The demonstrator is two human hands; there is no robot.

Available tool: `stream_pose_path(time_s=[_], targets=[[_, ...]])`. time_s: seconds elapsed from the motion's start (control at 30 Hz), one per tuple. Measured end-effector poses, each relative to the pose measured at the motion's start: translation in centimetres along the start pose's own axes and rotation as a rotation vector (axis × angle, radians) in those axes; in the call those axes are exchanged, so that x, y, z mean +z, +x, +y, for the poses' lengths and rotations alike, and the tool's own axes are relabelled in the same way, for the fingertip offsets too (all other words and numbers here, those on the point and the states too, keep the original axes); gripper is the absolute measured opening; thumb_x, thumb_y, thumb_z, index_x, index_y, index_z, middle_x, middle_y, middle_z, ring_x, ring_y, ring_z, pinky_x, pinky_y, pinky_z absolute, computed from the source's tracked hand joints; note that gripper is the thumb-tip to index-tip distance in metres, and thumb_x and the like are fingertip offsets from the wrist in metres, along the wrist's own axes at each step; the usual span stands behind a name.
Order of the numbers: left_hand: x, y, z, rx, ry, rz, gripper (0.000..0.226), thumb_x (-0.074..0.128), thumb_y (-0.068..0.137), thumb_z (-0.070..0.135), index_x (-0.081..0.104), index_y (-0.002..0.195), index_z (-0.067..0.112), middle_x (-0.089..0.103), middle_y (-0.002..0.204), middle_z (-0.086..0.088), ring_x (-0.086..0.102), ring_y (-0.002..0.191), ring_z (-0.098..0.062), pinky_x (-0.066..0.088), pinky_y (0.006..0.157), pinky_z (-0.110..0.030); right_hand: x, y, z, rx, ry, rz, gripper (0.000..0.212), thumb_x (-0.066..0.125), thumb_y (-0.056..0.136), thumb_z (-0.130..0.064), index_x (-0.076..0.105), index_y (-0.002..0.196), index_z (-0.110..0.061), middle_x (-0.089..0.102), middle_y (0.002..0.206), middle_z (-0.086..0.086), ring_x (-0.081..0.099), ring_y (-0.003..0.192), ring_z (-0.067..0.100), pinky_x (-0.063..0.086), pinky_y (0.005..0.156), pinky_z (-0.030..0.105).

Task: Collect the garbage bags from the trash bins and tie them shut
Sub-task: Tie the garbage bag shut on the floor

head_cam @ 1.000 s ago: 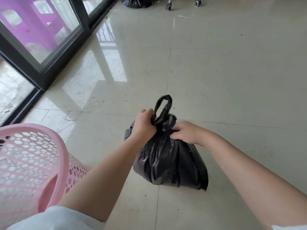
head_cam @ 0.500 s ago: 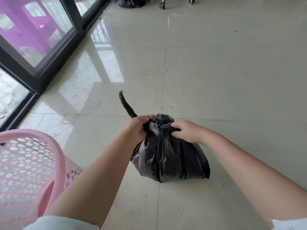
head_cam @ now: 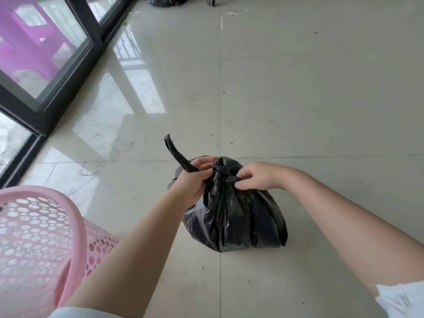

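A black garbage bag [head_cam: 236, 216] sits on the pale tiled floor [head_cam: 298, 99], its top gathered into a knot [head_cam: 221, 172]. The left hand [head_cam: 195, 177] has a closed grip around a bag strap [head_cam: 177, 156] that sticks up to the far left. The right hand [head_cam: 259, 175] pinches plastic just beside the knot. A pink perforated trash bin [head_cam: 41, 237] stands near left. Another black bag [head_cam: 165, 0] lies far off by the glass door [head_cam: 46, 65].
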State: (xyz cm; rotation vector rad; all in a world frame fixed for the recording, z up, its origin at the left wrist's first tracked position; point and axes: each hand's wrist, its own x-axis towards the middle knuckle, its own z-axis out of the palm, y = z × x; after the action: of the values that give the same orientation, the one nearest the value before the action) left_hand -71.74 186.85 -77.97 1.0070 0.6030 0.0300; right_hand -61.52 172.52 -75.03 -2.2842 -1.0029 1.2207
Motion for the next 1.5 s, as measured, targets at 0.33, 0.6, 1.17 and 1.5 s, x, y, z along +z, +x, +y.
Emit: stream_pose_path(time_s=[0.33,0.6,1.17,1.5], targets=[[-1.7,0.0,-2.0,-0.025,0.314,0.577,0.031,0.064,0.082,0.005,0.049,0.057,0.015,0.049,0.045,0.002,0.041,0.040,-0.009,0.034,0.040,-0.017,0.3,2.0,-2.1,-0.106,0.047,0.250,0.037,0.035,0.090,-0.002,0.057,0.119,-0.006,0.060,0.113,0.009,0.054,0.077,0.006,0.036,0.061,-0.001],[-1.2,-1.3,-2.0,-0.145,0.016,0.312,0.026,0.052,0.087,-0.008,0.056,0.067,0.008,0.066,0.050,0.000,0.063,0.055,-0.009,0.054,0.046,-0.013,0.7,3.8,-4.0,0.003,-0.037,-0.017,0.058,0.024,0.086,0.004,0.037,0.136,-0.020,0.047,0.137,0.008,0.043,0.051,0.014,0.038,0.048,0.023],[-0.2,-0.7,-0.1,-0.181,0.102,0.420,0.037,0.037,0.097,0.036,0.048,0.076,0.008,0.049,0.063,-0.003,0.047,0.041,-0.008,0.041,0.033,-0.013,-2.0,1.1,-1.6,-0.029,-0.317,0.039,0.029,0.042,0.085,-0.002,0.063,0.105,-0.010,0.057,0.053,-0.006,0.053,0.055,0.001,0.036,0.055,0.016],[-3.3,0.0,-0.5,-0.242,0.450,0.654,0.045,0.031,0.097,0.029,0.049,0.126,0.000,0.035,0.059,-0.003,0.033,0.048,-0.012,0.029,0.032,-0.017,-0.5,0.3,2.8,-0.101,-0.342,0.223,0.017,0.050,0.087,-0.004,0.065,0.092,0.001,0.064,0.102,0.016,0.055,0.094,0.025,0.033,0.076,0.023]])
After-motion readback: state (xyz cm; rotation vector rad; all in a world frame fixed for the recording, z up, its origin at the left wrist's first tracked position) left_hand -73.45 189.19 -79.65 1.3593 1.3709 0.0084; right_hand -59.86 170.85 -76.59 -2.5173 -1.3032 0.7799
